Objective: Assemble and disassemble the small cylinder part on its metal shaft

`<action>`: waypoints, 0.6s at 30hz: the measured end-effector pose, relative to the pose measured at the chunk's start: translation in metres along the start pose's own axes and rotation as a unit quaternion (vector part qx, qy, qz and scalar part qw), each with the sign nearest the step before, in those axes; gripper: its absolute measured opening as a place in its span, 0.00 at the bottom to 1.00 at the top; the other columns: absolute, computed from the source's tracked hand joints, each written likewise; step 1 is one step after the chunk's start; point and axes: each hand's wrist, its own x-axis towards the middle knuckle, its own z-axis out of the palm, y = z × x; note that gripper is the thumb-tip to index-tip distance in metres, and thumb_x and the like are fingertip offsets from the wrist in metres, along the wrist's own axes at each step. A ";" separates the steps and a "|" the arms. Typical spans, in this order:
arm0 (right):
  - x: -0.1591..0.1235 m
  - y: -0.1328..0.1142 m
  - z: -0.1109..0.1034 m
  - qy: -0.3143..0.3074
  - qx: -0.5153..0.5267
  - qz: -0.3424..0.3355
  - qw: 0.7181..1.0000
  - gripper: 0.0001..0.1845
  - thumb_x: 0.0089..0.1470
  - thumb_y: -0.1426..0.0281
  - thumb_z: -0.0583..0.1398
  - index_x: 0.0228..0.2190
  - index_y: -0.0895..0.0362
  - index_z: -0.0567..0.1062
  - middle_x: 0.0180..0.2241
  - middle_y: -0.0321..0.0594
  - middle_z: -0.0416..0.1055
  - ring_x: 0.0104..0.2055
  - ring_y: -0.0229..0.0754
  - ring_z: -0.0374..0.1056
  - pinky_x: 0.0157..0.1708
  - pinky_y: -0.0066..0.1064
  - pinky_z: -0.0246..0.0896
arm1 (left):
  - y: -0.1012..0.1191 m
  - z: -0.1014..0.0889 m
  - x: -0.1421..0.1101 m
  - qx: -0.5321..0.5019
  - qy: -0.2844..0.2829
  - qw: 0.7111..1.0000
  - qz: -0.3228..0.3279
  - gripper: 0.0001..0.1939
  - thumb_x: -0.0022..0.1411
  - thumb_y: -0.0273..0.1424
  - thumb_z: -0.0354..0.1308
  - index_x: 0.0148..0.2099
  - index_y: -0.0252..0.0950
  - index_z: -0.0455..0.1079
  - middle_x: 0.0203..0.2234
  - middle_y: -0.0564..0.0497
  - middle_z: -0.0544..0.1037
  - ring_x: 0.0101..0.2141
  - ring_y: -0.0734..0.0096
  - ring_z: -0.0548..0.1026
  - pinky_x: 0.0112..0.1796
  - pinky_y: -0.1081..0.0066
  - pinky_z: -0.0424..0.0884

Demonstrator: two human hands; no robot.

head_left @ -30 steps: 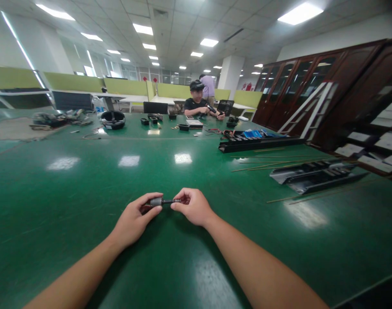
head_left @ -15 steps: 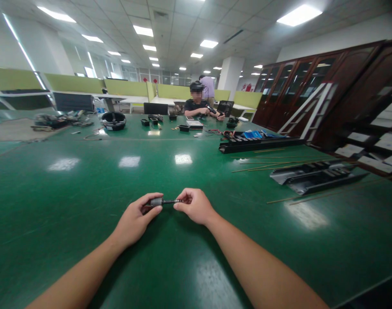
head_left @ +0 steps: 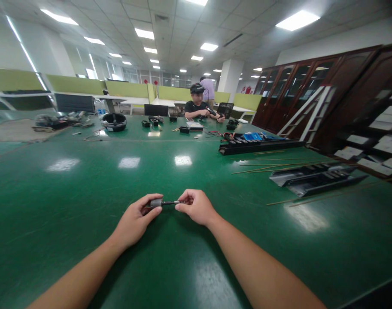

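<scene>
Low over the green table [head_left: 86, 184], a small grey cylinder with a thin dark shaft [head_left: 156, 203] lies level between my hands. Its exact kind cannot be made out. My left hand [head_left: 136, 219] is closed on the thick grey end, thumb in front and fingers behind. The thin shaft points right, towards my right hand [head_left: 196, 208], which pinches its far tip between thumb and fingertips. A short silvery part shows beside the right fingertips; the rest of that end is hidden in them.
Black metal channels [head_left: 318, 180] and thin brass-coloured rods [head_left: 260, 171] lie on the right. Further back are a long black rail [head_left: 260, 146], small black bins [head_left: 184, 129] and a black headset [head_left: 113, 122]. A person [head_left: 196, 105] sits across the table.
My right hand has shifted very slightly to the right, and a little more of the silvery part shows at its fingertips. My left hand stays nearly still on the grey cylinder.
</scene>
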 end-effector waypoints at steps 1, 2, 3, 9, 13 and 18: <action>0.000 0.000 0.000 -0.002 0.003 0.000 1.000 0.09 0.41 0.69 0.67 0.27 0.60 0.75 0.23 0.35 0.72 0.24 0.36 0.65 0.25 0.26 0.59 | 0.000 0.000 0.000 -0.002 0.000 1.000 0.000 0.21 0.60 0.41 0.60 0.54 0.39 0.70 0.45 0.47 0.77 0.45 0.61 0.76 0.52 0.62 0.70; 0.000 0.000 0.000 -0.003 0.005 0.000 1.000 0.09 0.41 0.70 0.67 0.27 0.60 0.75 0.23 0.35 0.71 0.24 0.36 0.64 0.24 0.26 0.59 | -0.001 0.000 0.000 -0.004 0.000 1.000 0.001 0.21 0.60 0.41 0.60 0.54 0.39 0.70 0.45 0.47 0.77 0.45 0.61 0.76 0.52 0.62 0.70; 0.000 0.000 0.000 -0.004 0.007 0.000 1.000 0.09 0.41 0.70 0.67 0.27 0.59 0.75 0.23 0.35 0.71 0.24 0.35 0.64 0.24 0.26 0.58 | -0.001 0.000 -0.001 -0.005 0.001 1.000 0.001 0.22 0.60 0.41 0.60 0.54 0.39 0.70 0.45 0.46 0.77 0.45 0.60 0.76 0.52 0.62 0.70; 0.001 0.002 -0.003 0.013 0.038 0.003 0.999 0.10 0.39 0.69 0.68 0.26 0.60 0.75 0.22 0.35 0.71 0.23 0.36 0.65 0.24 0.26 0.58 | -0.002 -0.002 0.001 -0.021 0.019 1.000 -0.001 0.22 0.59 0.42 0.61 0.53 0.39 0.70 0.45 0.47 0.77 0.44 0.61 0.76 0.50 0.64 0.71; 0.003 0.003 -0.004 0.043 0.092 0.016 0.995 0.11 0.43 0.66 0.67 0.26 0.60 0.74 0.22 0.36 0.72 0.21 0.36 0.66 0.24 0.27 0.60 | -0.007 -0.004 0.007 -0.091 0.097 0.990 -0.035 0.23 0.58 0.42 0.63 0.52 0.36 0.68 0.40 0.48 0.77 0.39 0.66 0.76 0.41 0.70 0.73; 0.003 0.000 -0.002 0.042 0.093 0.025 0.994 0.12 0.48 0.63 0.64 0.27 0.60 0.74 0.21 0.36 0.71 0.19 0.34 0.65 0.22 0.26 0.59 | -0.007 -0.009 0.009 -0.313 0.172 0.931 -0.077 0.17 0.52 0.35 0.68 0.39 0.37 0.64 0.31 0.54 0.75 0.29 0.75 0.74 0.31 0.76 0.71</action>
